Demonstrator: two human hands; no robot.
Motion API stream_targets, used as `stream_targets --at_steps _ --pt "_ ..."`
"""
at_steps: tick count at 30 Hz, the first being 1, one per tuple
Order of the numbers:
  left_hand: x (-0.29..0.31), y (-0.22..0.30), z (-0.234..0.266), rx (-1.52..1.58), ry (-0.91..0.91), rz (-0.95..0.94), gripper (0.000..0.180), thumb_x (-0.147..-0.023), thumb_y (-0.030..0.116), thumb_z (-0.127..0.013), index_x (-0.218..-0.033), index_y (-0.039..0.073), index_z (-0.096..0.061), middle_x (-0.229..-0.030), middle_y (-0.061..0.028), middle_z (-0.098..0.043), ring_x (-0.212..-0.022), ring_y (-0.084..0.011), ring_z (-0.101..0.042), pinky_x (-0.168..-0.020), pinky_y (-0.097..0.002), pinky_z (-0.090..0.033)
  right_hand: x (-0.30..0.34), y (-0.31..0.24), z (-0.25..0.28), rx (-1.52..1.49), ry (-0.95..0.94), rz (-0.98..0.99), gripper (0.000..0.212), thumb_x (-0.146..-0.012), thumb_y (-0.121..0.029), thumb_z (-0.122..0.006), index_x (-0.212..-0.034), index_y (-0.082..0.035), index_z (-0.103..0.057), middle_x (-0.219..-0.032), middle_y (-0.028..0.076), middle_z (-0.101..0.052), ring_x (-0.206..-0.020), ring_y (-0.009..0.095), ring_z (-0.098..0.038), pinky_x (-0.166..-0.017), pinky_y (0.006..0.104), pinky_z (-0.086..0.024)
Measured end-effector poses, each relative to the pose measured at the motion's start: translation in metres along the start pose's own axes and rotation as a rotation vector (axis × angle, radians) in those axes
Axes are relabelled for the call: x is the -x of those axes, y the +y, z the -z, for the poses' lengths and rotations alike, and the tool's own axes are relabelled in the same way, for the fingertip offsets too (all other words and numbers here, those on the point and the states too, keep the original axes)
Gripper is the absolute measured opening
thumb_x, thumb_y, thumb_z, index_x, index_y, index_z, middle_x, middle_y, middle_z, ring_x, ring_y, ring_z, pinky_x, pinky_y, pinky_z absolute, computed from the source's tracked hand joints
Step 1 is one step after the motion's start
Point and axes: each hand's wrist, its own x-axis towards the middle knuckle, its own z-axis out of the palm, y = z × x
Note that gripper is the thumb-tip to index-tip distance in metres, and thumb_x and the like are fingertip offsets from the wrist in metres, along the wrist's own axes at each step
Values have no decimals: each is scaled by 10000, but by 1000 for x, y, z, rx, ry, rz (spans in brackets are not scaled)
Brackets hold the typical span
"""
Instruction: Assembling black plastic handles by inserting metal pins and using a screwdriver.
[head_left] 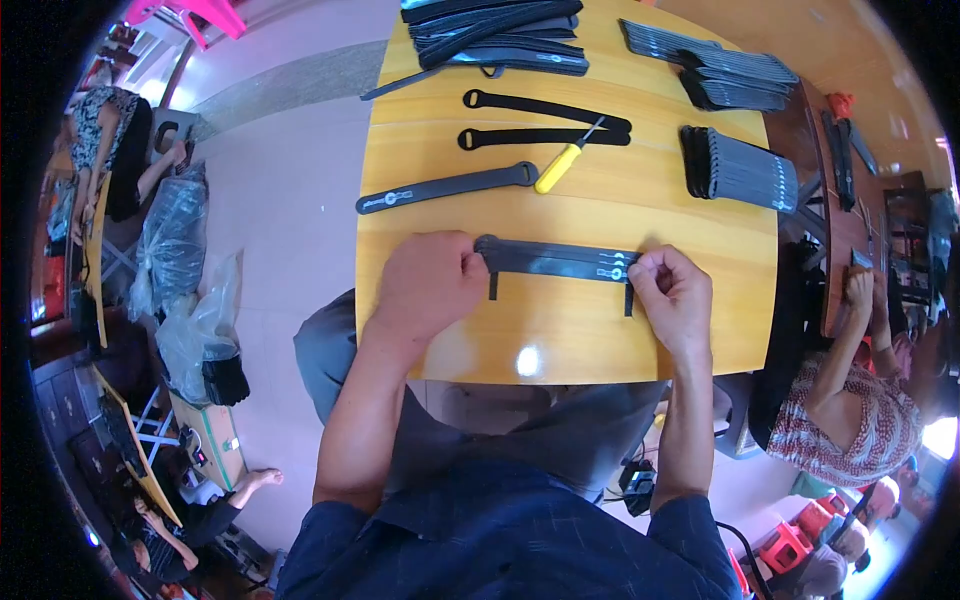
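So the person's got a small stack of dark slotted straps (560, 258) stretched flat between both hands, low over the near part of a yellow wood-grain table (570, 345). Left hand (430, 280) is curled up like a fist, thumb and fingers closed on the left end of the stack. Right hand (675, 295) has the other end pinched between thumb and fingers, right beside the white printed marks. Two skinny dark strips poke out below the stack, one near each hand; can't tell what they're fixed to.

Just past that, a single grey strap (440, 190) lies at a slant, printed side up. Beyond it there's a pair of black straps (545, 137) with slotted ends on the left, and a yellow-handled awl or screwdriver (560, 168) with its metal shaft over the nearer one. Far side has a messy strap pile (495, 40), a fanned-out batch (715, 65) at far right, and a neat bundle (740, 168) near the right edge.
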Motion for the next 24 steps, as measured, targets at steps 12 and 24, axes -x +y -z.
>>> stream_targets --at_steps 12,24 --pt "-2 -2 2 -77 -32 -7 209 -870 206 -628 -806 32 -723 -836 -194 -727 -825 -413 -701 -771 -523 -566 -4 -2 3 37 8 1 107 -919 -63 -738 -859 12 -691 -679 30 -622 -624 95 -558 -601 276 -472" --pt "-1 -1 1 -110 -12 -49 238 -884 220 -616 -844 23 -743 -889 -196 -739 -888 -406 -707 -830 -519 -568 -7 -4 5 129 -46 -15 122 -975 -87 -712 -901 -2 -665 -695 -34 -562 -629 57 -498 -581 245 -431"
